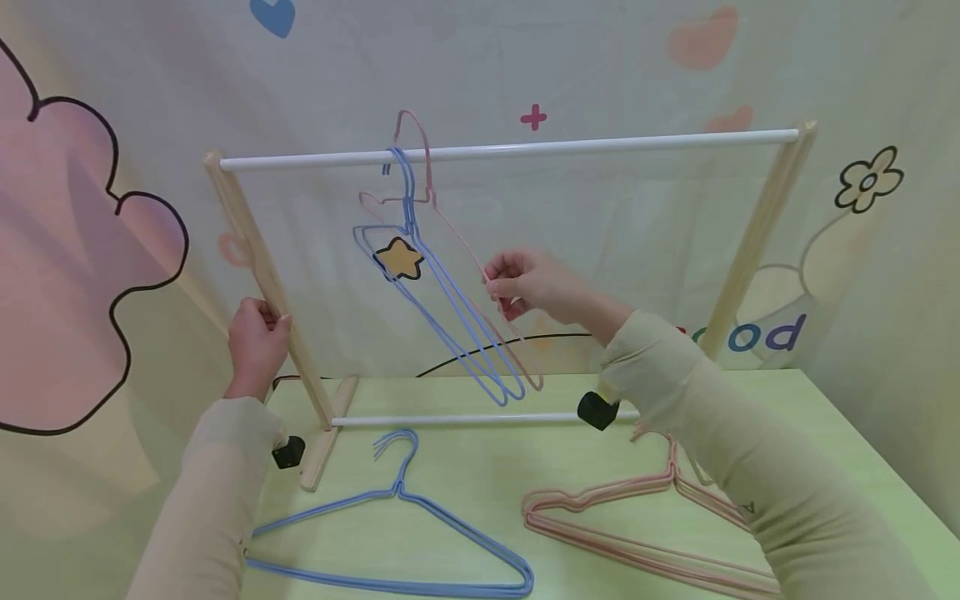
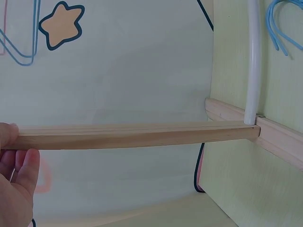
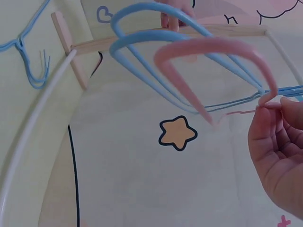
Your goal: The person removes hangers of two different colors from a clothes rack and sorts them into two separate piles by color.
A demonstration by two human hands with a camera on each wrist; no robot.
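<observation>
My right hand (image 1: 543, 283) pinches the sloping side of a pink wire hanger (image 1: 430, 171) between thumb and fingers. The pink hanger's hook stands higher than the rack's white top rod (image 1: 600, 146) and overlaps it in the head view. Just left of it, blue hangers (image 1: 408, 196) hang from that rod, tilted. In the right wrist view the pink hanger (image 3: 208, 45) lies nearer than the blue ones, its wire end at my right fingertips. My left hand (image 1: 257, 342) grips the rack's left wooden upright (image 1: 258, 258), with the thumb showing below it in the left wrist view.
On the light green table (image 1: 450, 467) lie a stack of blue hangers (image 1: 405, 587) at front left and several pink hangers (image 1: 555, 521) at front right, partly behind my right sleeve. A lower white rod (image 1: 465, 418) joins the rack's feet. A printed curtain hangs behind.
</observation>
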